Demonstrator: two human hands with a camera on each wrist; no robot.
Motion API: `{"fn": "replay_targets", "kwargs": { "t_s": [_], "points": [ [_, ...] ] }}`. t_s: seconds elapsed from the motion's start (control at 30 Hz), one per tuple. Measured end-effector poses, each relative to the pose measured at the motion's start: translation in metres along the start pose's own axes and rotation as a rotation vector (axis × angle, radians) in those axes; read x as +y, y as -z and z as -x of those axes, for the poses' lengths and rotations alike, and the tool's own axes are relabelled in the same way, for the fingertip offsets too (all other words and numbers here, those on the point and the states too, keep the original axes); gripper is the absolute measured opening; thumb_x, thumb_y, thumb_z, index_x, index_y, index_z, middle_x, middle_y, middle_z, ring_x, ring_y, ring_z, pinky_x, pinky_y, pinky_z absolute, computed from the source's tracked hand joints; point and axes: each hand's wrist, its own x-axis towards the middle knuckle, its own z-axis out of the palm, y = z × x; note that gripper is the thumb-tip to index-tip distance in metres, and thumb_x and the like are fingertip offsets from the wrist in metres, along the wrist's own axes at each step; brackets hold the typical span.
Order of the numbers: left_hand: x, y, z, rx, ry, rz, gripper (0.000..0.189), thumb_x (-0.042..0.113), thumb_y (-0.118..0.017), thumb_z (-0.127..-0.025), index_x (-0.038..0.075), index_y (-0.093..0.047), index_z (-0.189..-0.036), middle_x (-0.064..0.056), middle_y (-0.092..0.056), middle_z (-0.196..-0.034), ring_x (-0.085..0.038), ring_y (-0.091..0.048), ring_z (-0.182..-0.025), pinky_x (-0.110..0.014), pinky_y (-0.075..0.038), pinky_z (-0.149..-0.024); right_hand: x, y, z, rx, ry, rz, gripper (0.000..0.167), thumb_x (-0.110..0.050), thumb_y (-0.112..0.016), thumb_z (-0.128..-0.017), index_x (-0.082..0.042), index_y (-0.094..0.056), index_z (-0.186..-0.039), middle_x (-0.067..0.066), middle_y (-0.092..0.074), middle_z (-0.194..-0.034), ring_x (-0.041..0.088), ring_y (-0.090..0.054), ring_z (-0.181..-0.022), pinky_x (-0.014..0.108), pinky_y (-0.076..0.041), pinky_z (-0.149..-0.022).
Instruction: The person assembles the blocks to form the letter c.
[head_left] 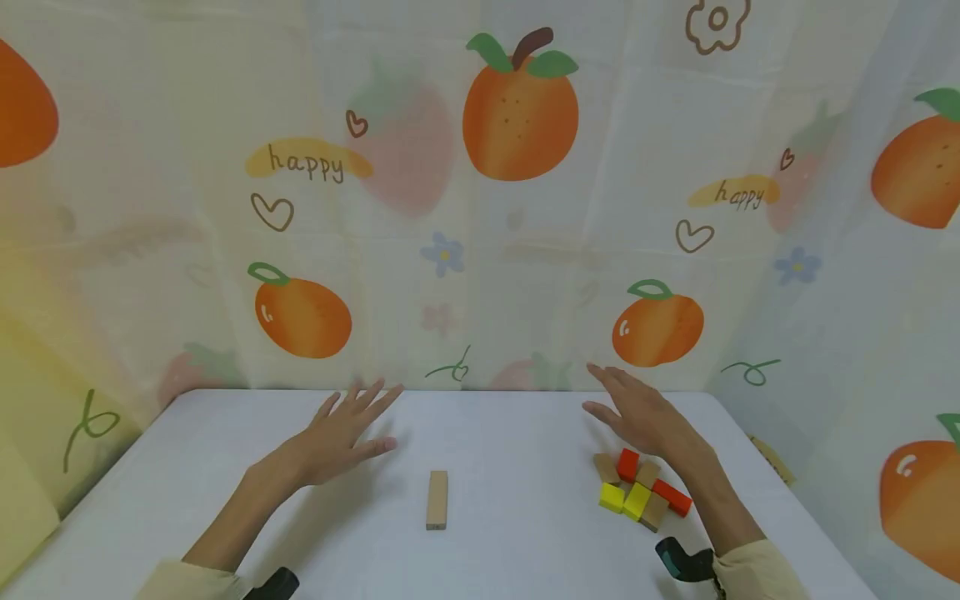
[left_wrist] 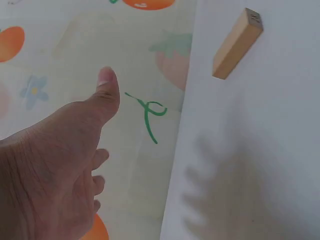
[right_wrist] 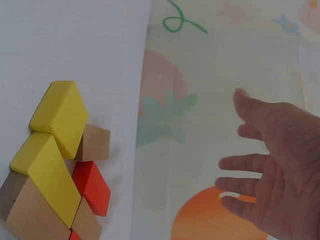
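Note:
Both hands hover over the white table with fingers spread and nothing held. My left hand is at the left, its shadow falling on the tabletop. To its right, a long plain wooden block lies by itself near the middle; the left wrist view shows the same wooden block with a small dark mark on its end. My right hand is raised just beyond a cluster of blocks, including a yellow block, a red block and a plain wooden block. In the right wrist view, yellow blocks sit close against wooden and red ones.
A curtain printed with oranges, strawberries and hearts hangs behind the white table and along its sides. A tan object shows past the table's right edge. Dark straps with cameras sit at the wrists.

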Motion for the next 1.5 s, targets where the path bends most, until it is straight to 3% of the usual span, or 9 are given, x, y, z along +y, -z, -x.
{"fn": "replay_targets", "kwargs": {
  "t_s": [0.13, 0.2, 0.37, 0.63, 0.8, 1.0, 1.23, 1.4, 1.5],
  "points": [
    [0.000, -0.007, 0.008, -0.013, -0.043, 0.021, 0.076, 0.057, -0.056, -0.103, 0.029, -0.028, -0.167, -0.016, -0.032, -0.172, -0.051, -0.022, -0.159, -0.071, -0.010, -0.126, -0.001, 0.000, 0.006, -0.036, 0.008, 0.013, 0.064, -0.040, -0.061, -0.105, -0.014, -0.042, -0.160, 0.022, -0.052, -0.158, 0.046, -0.052, -0.143, 0.067, -0.049, -0.107],
    [0.002, -0.011, 0.012, -0.005, -0.076, 0.013, 0.071, 0.055, -0.058, -0.103, 0.031, -0.032, -0.165, -0.013, -0.040, -0.169, -0.047, -0.034, -0.156, -0.068, -0.021, -0.126, -0.001, -0.001, 0.009, -0.058, 0.008, 0.023, 0.062, -0.039, -0.062, -0.104, -0.014, -0.045, -0.158, 0.021, -0.053, -0.157, 0.045, -0.054, -0.142, 0.065, -0.050, -0.106],
    [0.010, -0.027, 0.020, 0.070, -0.242, -0.054, 0.058, 0.045, -0.063, -0.103, 0.027, -0.049, -0.157, -0.007, -0.058, -0.156, -0.036, -0.061, -0.138, -0.057, -0.050, -0.110, 0.000, -0.009, 0.015, -0.088, 0.034, 0.068, 0.053, -0.036, -0.066, -0.102, -0.011, -0.057, -0.149, 0.019, -0.060, -0.150, 0.042, -0.060, -0.136, 0.061, -0.053, -0.104],
    [0.020, -0.053, 0.024, 0.215, -0.575, -0.175, 0.040, 0.031, -0.071, -0.100, 0.015, -0.069, -0.137, -0.005, -0.073, -0.136, -0.022, -0.073, -0.117, -0.041, -0.061, -0.095, 0.007, -0.024, 0.027, -0.118, 0.038, 0.120, 0.032, -0.030, -0.070, -0.100, -0.008, -0.074, -0.123, 0.021, -0.063, -0.144, 0.042, -0.061, -0.131, 0.061, -0.052, -0.106],
    [0.022, -0.064, 0.024, 0.230, -0.688, -0.192, 0.039, 0.029, -0.075, -0.097, 0.014, -0.069, -0.133, -0.006, -0.071, -0.136, -0.020, -0.073, -0.116, -0.037, -0.062, -0.094, 0.010, -0.033, 0.029, -0.124, 0.060, 0.142, 0.027, -0.029, -0.070, -0.100, -0.007, -0.078, -0.112, 0.021, -0.065, -0.139, 0.040, -0.065, -0.124, 0.057, -0.056, -0.103],
    [0.019, -0.071, 0.031, 0.227, -0.715, -0.273, 0.043, 0.039, -0.070, -0.100, 0.013, -0.070, -0.134, -0.006, -0.071, -0.138, -0.019, -0.069, -0.123, -0.033, -0.059, -0.090, 0.011, -0.041, 0.029, -0.092, 0.076, 0.221, 0.027, -0.031, -0.067, -0.101, -0.006, -0.079, -0.104, 0.021, -0.068, -0.136, 0.039, -0.064, -0.126, 0.059, -0.054, -0.104],
    [0.019, -0.070, 0.035, 0.194, -0.697, -0.288, 0.041, 0.042, -0.065, -0.103, 0.014, -0.072, -0.132, -0.005, -0.072, -0.137, -0.017, -0.068, -0.126, -0.034, -0.056, -0.092, 0.011, -0.047, 0.029, -0.066, 0.092, 0.211, 0.022, -0.024, -0.074, -0.094, -0.010, -0.072, -0.076, 0.022, -0.066, -0.138, 0.043, -0.057, -0.134, 0.067, -0.045, -0.110],
    [0.019, -0.068, 0.037, 0.190, -0.693, -0.281, 0.036, 0.041, -0.067, -0.102, 0.017, -0.074, -0.127, -0.002, -0.073, -0.134, -0.015, -0.068, -0.125, -0.034, -0.056, -0.092, 0.008, -0.052, 0.025, -0.058, 0.170, 0.192, 0.013, -0.022, -0.078, -0.091, -0.010, -0.077, -0.088, 0.020, -0.067, -0.136, 0.041, -0.059, -0.132, 0.065, -0.049, -0.107],
    [0.017, -0.068, 0.038, 0.224, -0.717, -0.290, 0.034, 0.041, -0.068, -0.101, 0.019, -0.074, -0.126, 0.000, -0.073, -0.134, -0.014, -0.068, -0.124, -0.034, -0.056, -0.091, 0.005, -0.051, 0.023, -0.072, 0.207, 0.208, 0.017, -0.022, -0.077, -0.093, -0.008, -0.078, -0.102, 0.016, -0.071, -0.128, 0.035, -0.066, -0.120, 0.057, -0.055, -0.101]
  ]
}}
